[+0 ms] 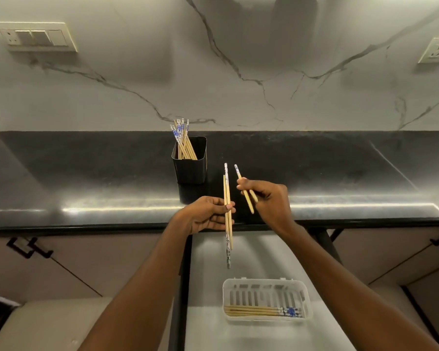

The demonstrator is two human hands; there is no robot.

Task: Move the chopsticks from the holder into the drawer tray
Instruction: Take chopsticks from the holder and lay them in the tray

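Chopsticks [184, 145] are standing in the black holder [192, 171] on the dark counter [340, 173]. The left hand [205, 215] is pinching one pair [227, 198] nearly upright. Just beside it, the right hand [271, 198] is gripping tilted sticks [245, 192]. More sticks [259, 311] are lying flat in the white tray [308, 300] in the drawer [208, 325] below.

We hold chopsticks in both hands over the glossy black stone counter [86, 173].
Our left hand [208, 215] pinches an upright pale wooden pair [227, 183]; our right hand [270, 196] grips a tilted pair [249, 203]. More stand in the black square holder [190, 168]; several lie in the clear slotted plastic tray [307, 300].
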